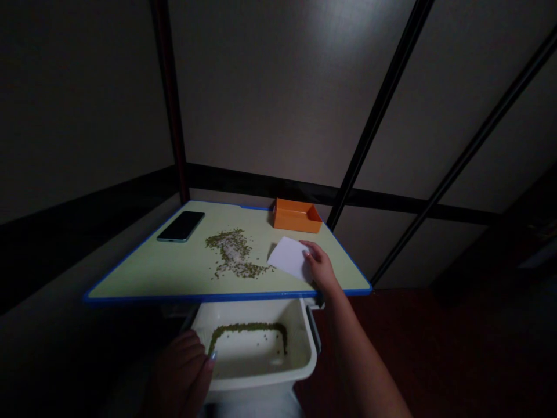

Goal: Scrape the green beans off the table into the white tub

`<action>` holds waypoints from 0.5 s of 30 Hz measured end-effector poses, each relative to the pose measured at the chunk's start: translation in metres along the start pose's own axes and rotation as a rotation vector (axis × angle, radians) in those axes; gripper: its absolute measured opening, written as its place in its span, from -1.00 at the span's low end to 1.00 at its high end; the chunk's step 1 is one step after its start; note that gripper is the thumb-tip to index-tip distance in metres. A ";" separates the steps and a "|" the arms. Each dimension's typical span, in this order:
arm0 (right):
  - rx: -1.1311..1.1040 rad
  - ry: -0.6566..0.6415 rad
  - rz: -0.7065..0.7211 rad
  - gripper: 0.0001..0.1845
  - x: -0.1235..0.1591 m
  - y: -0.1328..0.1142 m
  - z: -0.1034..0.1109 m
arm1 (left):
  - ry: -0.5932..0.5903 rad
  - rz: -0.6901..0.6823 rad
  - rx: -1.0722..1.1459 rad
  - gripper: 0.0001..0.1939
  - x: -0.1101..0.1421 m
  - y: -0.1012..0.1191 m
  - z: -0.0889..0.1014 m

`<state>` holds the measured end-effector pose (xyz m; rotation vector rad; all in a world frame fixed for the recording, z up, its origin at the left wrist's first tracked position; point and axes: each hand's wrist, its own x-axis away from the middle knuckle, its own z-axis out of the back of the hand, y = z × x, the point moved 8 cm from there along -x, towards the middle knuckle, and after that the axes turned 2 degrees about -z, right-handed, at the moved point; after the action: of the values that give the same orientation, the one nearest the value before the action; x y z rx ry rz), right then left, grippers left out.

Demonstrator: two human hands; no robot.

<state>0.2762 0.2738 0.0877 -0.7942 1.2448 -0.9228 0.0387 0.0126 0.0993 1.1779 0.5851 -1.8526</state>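
Note:
My right hand (319,264) pinches a square white sheet, paper or thin card (288,257), tilted just above the table. Left of the sheet lies a loose patch of small green grains (249,269), possibly mung beans, with whitish material (232,249) among them. Below the table's front edge is a white plastic tub (261,383), with more green grains (250,327) lined along the edges of its floor. Curled at the tub's left rim is my left hand (185,366), its thumb over the inside; shadow hides part of the grip.
The pale green tabletop (143,273) has a blue edge. A dark-screened phone (181,225) lies at its left, and an orange open box (292,219) stands at the back right. Panelled walls (270,104) rise close behind. Reddish floor (418,337) shows at right.

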 end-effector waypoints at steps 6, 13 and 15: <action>-0.088 -0.003 -0.098 -0.65 -0.001 0.014 0.012 | -0.057 -0.050 -0.006 -0.75 0.001 0.004 -0.003; -0.137 -0.046 -0.153 -0.62 -0.004 0.019 0.017 | -0.020 -0.063 0.015 -0.74 -0.008 0.011 0.004; -0.138 -0.023 -0.142 -0.63 -0.003 0.017 0.020 | -0.023 -0.059 0.019 -0.76 -0.007 0.010 0.004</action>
<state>0.2978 0.2835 0.0768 -1.0106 1.2546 -0.9464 0.0471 0.0075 0.1081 1.1613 0.5964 -1.9223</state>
